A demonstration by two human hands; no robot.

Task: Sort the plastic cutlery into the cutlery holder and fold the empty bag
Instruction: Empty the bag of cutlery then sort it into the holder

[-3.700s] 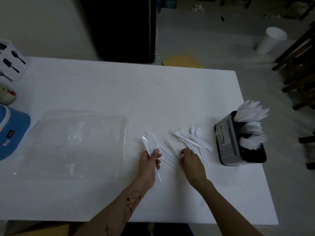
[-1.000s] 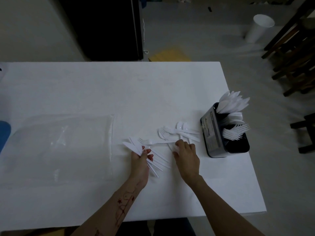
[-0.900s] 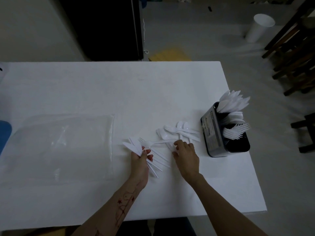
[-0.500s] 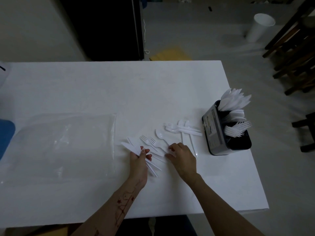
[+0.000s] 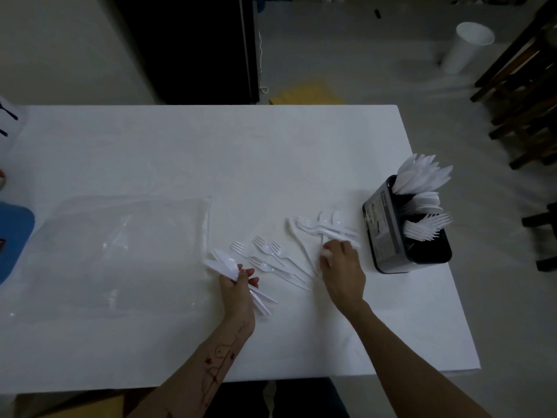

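Left hand [image 5: 238, 285]: gripped knives [image 5: 223, 262] throughout.
Right hand [image 5: 340, 267]: shifted toward holder [image 5: 382, 233], pinching cutlery; forks [image 5: 271, 257] still unsorted.

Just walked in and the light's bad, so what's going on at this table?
A person is sorting white plastic cutlery. Their left hand grips a bunch of knives, while the right hand reaches into the loose forks and spoons lying beside the black cutlery holder, which is already partly filled. More forks lie between the hands. The clear bag lies flat and unfolded to the left.
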